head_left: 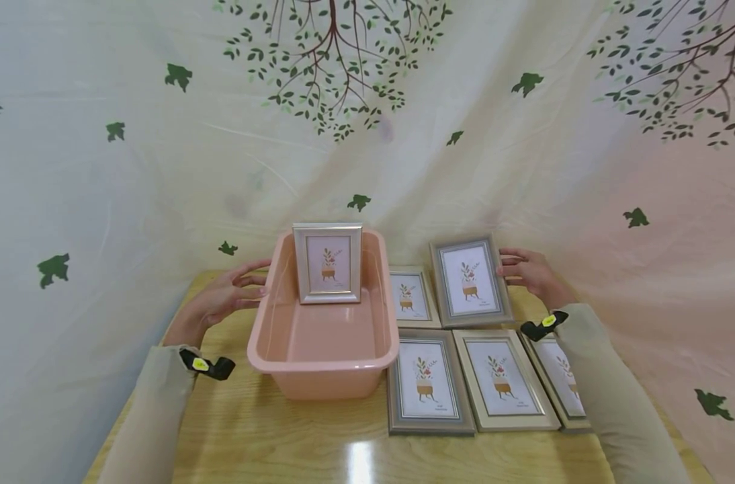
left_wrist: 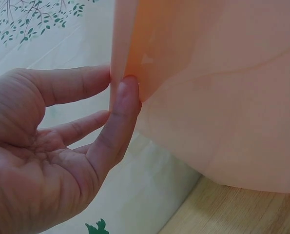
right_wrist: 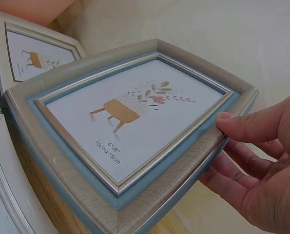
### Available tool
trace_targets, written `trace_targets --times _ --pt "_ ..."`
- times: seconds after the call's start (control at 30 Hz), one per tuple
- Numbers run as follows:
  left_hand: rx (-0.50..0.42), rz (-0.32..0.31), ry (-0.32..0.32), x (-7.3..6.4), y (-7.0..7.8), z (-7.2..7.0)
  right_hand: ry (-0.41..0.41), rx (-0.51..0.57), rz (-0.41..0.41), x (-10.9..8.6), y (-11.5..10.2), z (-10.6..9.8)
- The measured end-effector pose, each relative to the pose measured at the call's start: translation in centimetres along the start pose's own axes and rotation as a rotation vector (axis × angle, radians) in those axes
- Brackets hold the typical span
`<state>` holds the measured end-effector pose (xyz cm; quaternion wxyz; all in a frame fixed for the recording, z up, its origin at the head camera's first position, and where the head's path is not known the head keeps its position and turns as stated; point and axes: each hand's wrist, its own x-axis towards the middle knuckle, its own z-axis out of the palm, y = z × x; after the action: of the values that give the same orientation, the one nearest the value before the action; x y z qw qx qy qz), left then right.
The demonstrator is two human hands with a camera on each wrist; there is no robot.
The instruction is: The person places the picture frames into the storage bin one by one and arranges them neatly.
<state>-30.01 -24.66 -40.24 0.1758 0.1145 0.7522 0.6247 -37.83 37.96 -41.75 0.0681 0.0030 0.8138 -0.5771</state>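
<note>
My left hand [head_left: 237, 296] pinches the left rim of a pink plastic basin [head_left: 322, 383], thumb and fingers on either side of the edge in the left wrist view. A silver picture frame [head_left: 357, 262] leans upright inside the basin against its far end. On the right, my right hand [head_left: 531, 272] grips a grey-brown picture frame [right_wrist: 159, 195] by its right edge, thumb on the front and fingers behind. That frame is tilted up, its flower-pot print facing me. Its lower left corner overlaps a cream frame [head_left: 435, 316] beside the basin.
In the front row lie a grey frame [head_left: 430, 430], a cream frame [head_left: 519, 422] and another frame [head_left: 576, 425] partly hidden by my right sleeve. All rest on a wooden table [head_left: 271, 437]. A curtain [head_left: 404, 175] with leaf prints hangs behind it.
</note>
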Motion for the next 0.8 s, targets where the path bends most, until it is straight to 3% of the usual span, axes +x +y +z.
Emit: trace_targets --times 0.4,0.67,0.8 --pt "-0.004 0.015 -0.011 0.0 -0.1 -0.1 0.09 -0.001 -0.029 -0.7 -1.4 0.1" --pt "-0.003 -0.002 -0.005 0.3 -0.2 -0.2 0.103 0.073 -0.088 -1.8 -3.2 0.4" --pt "0.002 0.006 -0.003 0.2 0.0 -0.2 0.099 0.168 -0.144 -2.3 -4.6 0.7"
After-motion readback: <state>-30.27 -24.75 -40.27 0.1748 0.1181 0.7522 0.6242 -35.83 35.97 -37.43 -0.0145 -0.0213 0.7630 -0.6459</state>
